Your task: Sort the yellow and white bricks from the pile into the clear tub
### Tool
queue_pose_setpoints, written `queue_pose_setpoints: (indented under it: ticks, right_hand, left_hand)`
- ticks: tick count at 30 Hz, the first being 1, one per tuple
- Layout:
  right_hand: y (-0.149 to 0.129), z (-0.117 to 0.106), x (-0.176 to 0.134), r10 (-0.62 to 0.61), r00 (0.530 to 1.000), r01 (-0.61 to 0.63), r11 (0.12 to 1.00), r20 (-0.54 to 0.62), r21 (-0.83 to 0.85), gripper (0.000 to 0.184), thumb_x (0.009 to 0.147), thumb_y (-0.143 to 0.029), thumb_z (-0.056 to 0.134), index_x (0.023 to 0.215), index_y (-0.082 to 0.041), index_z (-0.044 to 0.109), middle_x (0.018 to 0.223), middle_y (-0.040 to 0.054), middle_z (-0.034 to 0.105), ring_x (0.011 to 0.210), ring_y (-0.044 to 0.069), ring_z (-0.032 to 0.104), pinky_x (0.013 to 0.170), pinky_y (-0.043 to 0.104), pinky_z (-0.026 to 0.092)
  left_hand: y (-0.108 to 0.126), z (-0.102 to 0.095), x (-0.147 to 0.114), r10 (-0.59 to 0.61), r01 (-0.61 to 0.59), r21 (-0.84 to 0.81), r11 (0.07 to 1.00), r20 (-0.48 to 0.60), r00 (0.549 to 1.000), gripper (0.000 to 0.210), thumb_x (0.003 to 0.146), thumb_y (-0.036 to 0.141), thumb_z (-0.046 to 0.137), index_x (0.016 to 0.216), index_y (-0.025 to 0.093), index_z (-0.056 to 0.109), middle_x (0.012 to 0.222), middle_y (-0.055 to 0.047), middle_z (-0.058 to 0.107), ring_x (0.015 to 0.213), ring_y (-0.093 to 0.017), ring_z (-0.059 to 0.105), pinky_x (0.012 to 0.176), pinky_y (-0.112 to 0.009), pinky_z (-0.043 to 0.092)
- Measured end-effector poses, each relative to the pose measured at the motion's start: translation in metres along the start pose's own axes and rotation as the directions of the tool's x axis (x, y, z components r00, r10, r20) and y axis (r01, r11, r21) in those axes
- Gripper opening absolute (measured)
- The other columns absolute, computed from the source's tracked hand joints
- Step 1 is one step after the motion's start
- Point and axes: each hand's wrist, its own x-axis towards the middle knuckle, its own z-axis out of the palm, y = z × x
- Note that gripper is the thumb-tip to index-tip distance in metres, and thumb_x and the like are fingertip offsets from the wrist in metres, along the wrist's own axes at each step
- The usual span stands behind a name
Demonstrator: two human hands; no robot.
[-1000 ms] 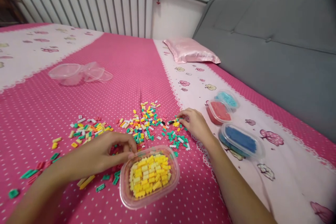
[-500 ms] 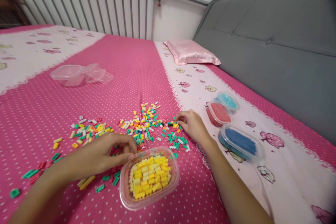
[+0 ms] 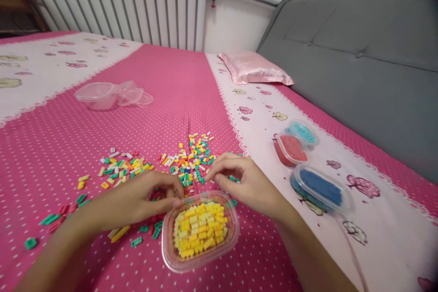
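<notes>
A clear plastic container point(image 3: 200, 262) holding yellow building blocks point(image 3: 201, 228) sits in front of me on the bed. My left hand point(image 3: 150, 198) has its thumb and fingers closed at the container's upper left rim. Just beyond the rim hovers my right hand point(image 3: 241, 182), fingers curled together toward the loose blocks; whatever is between its fingertips is too small or hidden to make out. A pile of small mixed-colour blocks point(image 3: 196, 155) spreads beyond both hands, and another heap point(image 3: 125, 169) lies behind my left hand.
To the right stand tubs of dark blue point(image 3: 320, 187), red point(image 3: 291, 148) and light blue blocks point(image 3: 301, 132). Stacked clear plastic containers point(image 3: 99, 93) lie at the far left. A pink pillow point(image 3: 256, 68) rests near the grey headboard point(image 3: 356, 32). Stray green and red blocks point(image 3: 51, 219) lie at left.
My right hand has moved left and nearer, from the right edge of the block pile to just beyond the yellow container. My left hand stays at the rim. The view has shifted slightly.
</notes>
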Motion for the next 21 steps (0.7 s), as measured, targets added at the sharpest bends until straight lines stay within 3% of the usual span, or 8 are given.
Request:
queue_pose_setpoints:
  ticks: [5,10,13,16,21]
  right_hand:
    - [-0.018,0.013,-0.008,0.016,0.990,-0.013,1.000,0.138,-0.021,0.016,0.076,-0.006,0.073,0.079,-0.021,0.072,0.084,-0.0032,0.072,0.082,0.012,0.065,0.075,0.024,0.048]
    - [-0.021,0.018,-0.015,0.093,0.989,-0.065,0.972,0.113,-0.226,0.023,0.083,-0.002,0.067,0.087,-0.024,0.070,0.081,-0.0055,0.073,0.078,0.013,0.065,0.072,0.026,0.046]
    - [-0.018,0.024,-0.019,0.079,0.992,-0.031,0.910,0.098,-0.414,0.021,0.086,-0.007,0.066,0.095,-0.025,0.073,0.087,-0.0015,0.074,0.085,0.019,0.067,0.075,0.031,0.046]
    - [-0.013,0.031,-0.023,0.008,0.991,0.070,0.828,0.136,-0.557,0.017,0.086,-0.007,0.065,0.085,-0.022,0.073,0.086,0.0006,0.073,0.081,0.019,0.066,0.069,0.030,0.044]
    - [-0.008,0.037,-0.029,-0.175,0.980,0.187,0.625,0.097,-0.758,0.021,0.074,-0.001,0.068,0.069,-0.021,0.065,0.071,-0.0005,0.065,0.068,0.019,0.060,0.059,0.031,0.035]
  left_hand:
    - [-0.001,-0.001,-0.002,0.009,-0.009,0.046,0.999,0.005,1.000,0.040,0.097,0.056,0.051,0.099,0.021,0.072,0.082,-0.002,0.073,0.071,-0.014,0.063,0.062,-0.024,0.044]
    - [0.004,0.000,-0.003,0.003,-0.003,0.054,0.999,-0.007,1.000,0.035,0.096,0.051,0.054,0.100,0.020,0.071,0.082,-0.002,0.072,0.071,-0.014,0.063,0.062,-0.024,0.042]
    - [0.006,0.000,-0.002,-0.004,0.004,0.050,0.999,-0.012,1.000,0.033,0.095,0.048,0.055,0.101,0.020,0.072,0.083,-0.002,0.072,0.072,-0.015,0.063,0.063,-0.024,0.042]
    - [0.008,0.001,-0.002,-0.006,0.006,0.047,0.999,-0.005,1.000,0.031,0.094,0.046,0.056,0.101,0.020,0.072,0.084,-0.002,0.072,0.074,-0.015,0.063,0.065,-0.025,0.042]
    - [0.010,0.001,-0.003,0.006,-0.006,0.030,1.000,-0.011,1.000,0.031,0.093,0.046,0.057,0.097,0.018,0.071,0.081,-0.002,0.071,0.071,-0.015,0.062,0.063,-0.024,0.042]
